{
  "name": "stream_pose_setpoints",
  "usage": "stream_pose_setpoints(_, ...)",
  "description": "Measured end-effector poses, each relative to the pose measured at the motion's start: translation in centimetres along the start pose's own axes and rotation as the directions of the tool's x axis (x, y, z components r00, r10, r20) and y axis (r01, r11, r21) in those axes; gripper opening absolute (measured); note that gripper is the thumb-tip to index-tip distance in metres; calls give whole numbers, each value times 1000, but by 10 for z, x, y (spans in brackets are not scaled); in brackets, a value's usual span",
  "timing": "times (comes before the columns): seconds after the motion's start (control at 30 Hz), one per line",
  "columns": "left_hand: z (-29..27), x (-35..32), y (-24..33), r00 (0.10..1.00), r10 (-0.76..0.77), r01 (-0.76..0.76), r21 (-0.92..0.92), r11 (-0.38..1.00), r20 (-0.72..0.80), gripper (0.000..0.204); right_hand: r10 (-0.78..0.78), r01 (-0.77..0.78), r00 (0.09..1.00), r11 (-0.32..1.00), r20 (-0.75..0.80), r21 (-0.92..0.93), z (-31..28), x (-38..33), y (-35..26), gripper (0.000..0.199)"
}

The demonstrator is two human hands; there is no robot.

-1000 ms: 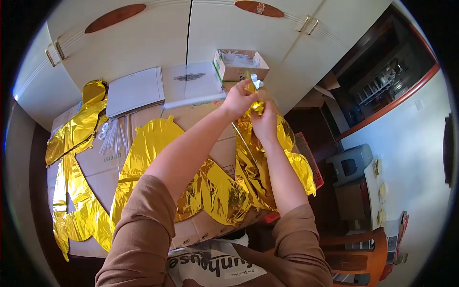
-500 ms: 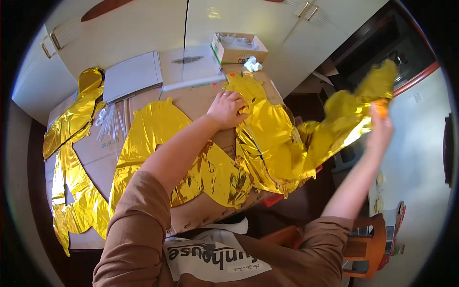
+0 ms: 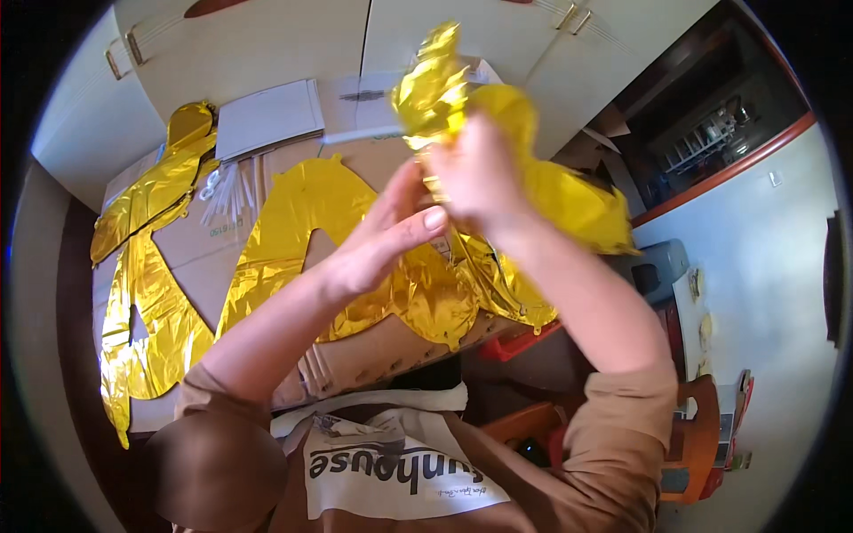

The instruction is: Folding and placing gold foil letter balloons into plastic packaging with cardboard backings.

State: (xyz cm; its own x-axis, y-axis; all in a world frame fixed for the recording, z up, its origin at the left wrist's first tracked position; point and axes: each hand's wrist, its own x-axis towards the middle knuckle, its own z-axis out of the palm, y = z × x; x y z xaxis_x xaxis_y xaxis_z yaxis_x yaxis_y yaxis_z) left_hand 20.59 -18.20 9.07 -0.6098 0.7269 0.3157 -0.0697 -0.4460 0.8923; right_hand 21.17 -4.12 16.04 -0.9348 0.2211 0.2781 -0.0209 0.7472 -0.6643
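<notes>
My right hand point(image 3: 484, 164), blurred by motion, is closed around a bunched gold foil balloon point(image 3: 433, 93) raised over the table's far right part. Loose flat foil point(image 3: 573, 200) spreads from behind that hand to the right. Just left of it is my left hand point(image 3: 378, 231), its thumb stretched out and apart from the fingers; their tips are partly hidden behind the right hand. A flat gold foil balloon point(image 3: 293, 209) lies below and left of my hands. Another gold foil balloon point(image 3: 147, 222), long and folded, lies along the table's left side.
Brown cardboard point(image 3: 191, 244) covers the table. Clear plastic sticks point(image 3: 235, 194) lie beside a stack of white sheets point(image 3: 271, 120) at the back. Cream cabinets point(image 3: 258, 53) stand behind. An orange-brown chair point(image 3: 700, 435) is at the right, and a red object point(image 3: 511, 345) shows by the table's front edge.
My right hand has swung from the far right to the middle, bringing the foil up and bunching it. My left hand has left the balloon on the table and now lifts beside the right.
</notes>
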Motion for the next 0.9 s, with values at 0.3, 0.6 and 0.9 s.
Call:
stream_pose_setpoints(0.3,-149,-79,3,740,-477,588,112,801,-474,44,-272,65,787,929,553,363,112,-32,18,41)
stream_pose_setpoints(0.6,-175,-83,-5,789,413,493,870,15,-455,99,-504,662,707,718,496,-214,112,-100,75,58)
stream_pose_setpoints(0.9,-174,-114,-13,987,143,-70,997,-17,72,43,-429,639,728,707,535,-304,90,-119,85,52)
